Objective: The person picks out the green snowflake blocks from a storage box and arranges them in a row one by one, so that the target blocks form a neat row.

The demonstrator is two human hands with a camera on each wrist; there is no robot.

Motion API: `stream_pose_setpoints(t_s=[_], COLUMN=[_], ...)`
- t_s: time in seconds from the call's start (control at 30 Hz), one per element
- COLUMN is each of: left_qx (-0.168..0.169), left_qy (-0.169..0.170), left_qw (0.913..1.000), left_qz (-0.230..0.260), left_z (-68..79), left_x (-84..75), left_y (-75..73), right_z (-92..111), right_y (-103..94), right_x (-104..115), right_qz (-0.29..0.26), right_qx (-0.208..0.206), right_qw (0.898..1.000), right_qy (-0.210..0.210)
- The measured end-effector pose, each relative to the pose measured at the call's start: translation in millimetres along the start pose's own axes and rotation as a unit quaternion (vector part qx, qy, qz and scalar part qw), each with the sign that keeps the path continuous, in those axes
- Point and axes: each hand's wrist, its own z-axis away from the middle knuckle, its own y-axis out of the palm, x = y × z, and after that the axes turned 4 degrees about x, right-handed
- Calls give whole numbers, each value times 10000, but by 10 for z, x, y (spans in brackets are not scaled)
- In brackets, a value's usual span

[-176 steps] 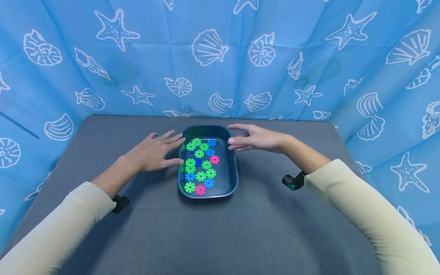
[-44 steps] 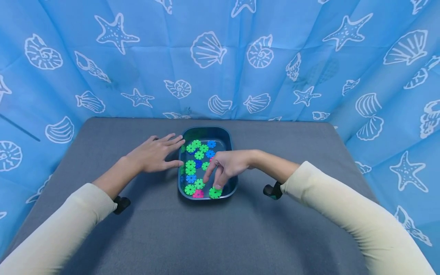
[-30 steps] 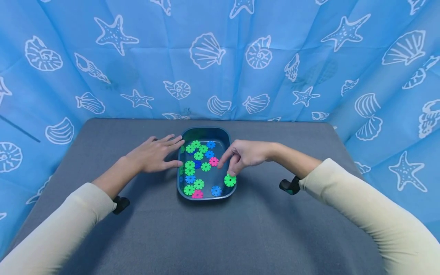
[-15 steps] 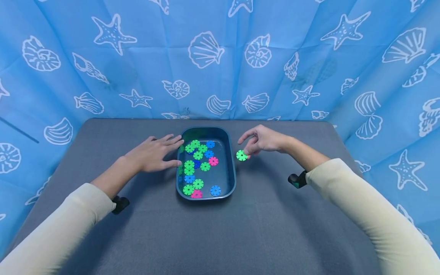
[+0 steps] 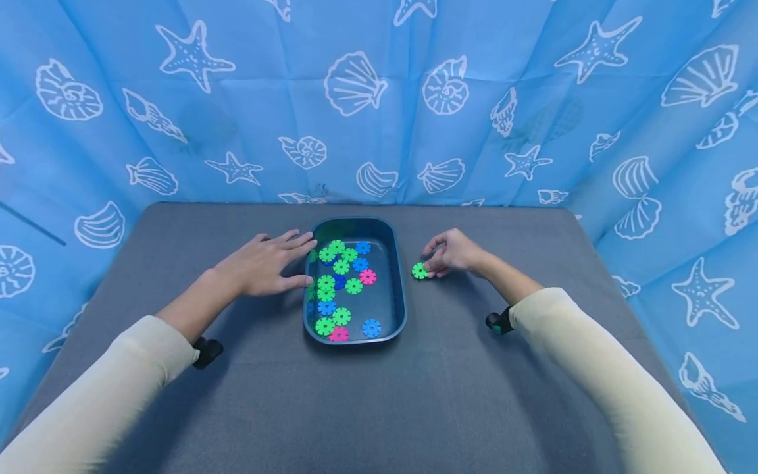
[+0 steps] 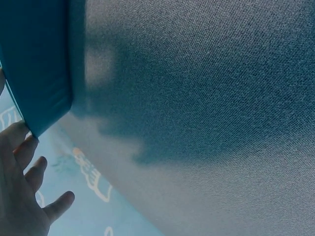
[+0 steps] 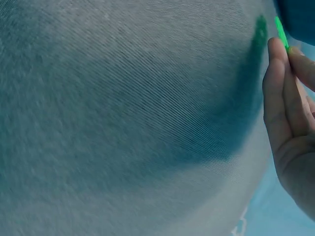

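Note:
A dark blue tray stands on the grey table, holding several flat notched discs in green, blue and pink. My left hand has its fingers spread, with fingertips at the tray's left rim; the left wrist view shows those fingers at the tray's edge. To the right of the tray, my right hand pinches a green notched disc between thumb and fingertips. The right wrist view shows that disc edge-on, over the cloth near its shadow. Inside the tray, a pink disc and a blue disc lie toward the right.
Grey cloth covers the table. Behind it hangs a blue curtain with white shell and starfish prints. A dark device is worn on the right wrist, and another on the left.
My right hand has picked a green disc from the tray's near right part and carried it over the right rim to beside the tray. A blue disc has shifted slightly. The left hand stays put.

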Motion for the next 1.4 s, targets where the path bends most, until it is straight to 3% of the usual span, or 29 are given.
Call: stream_pose_setpoints(t_s=[0.3,0.93,1.4], left_qx=[-9,-83,-102], left_qy=[-11,65,125], left_qw=[10000,9999,9999], left_qz=[-19,8,8], left_z=[9,12,9], left_x=[-7,0,4], left_y=[-3,30,18], right_z=[-37,-69,-18], right_y=[59,129,98], right_x=[-90,-97,-113], right_qz=[-292,20,-178], right_qx=[126,-23,-88], right_qw=[9992,9999,9991], right_qy=[228,126,-378])
